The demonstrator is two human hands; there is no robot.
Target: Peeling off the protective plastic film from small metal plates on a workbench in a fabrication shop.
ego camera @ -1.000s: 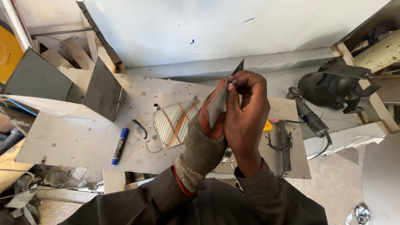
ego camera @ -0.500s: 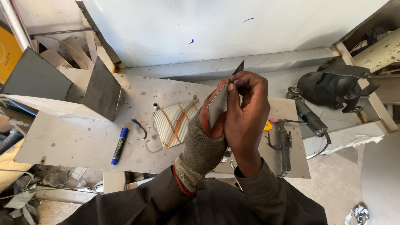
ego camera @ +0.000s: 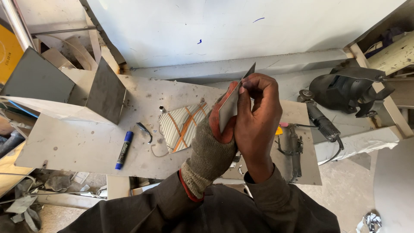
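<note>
My left hand [ego camera: 213,144] wears a grey knit glove with red fingertips and grips a small thin piece of sheet metal [ego camera: 230,105] held on edge above the workbench. My bare right hand [ego camera: 256,114] pinches the same piece near its pointed upper corner with fingertips curled over it. Both hands are raised over the metal bench top [ego camera: 86,142]. A striped cloth [ego camera: 183,125] lies on the bench just left of my hands.
A blue marker [ego camera: 124,149] lies on the bench at the left. A folded sheet-metal box shape [ego camera: 105,92] stands at the back left. An angle grinder [ego camera: 321,123], a locking clamp [ego camera: 293,149] and a dark welding helmet [ego camera: 347,92] sit at the right.
</note>
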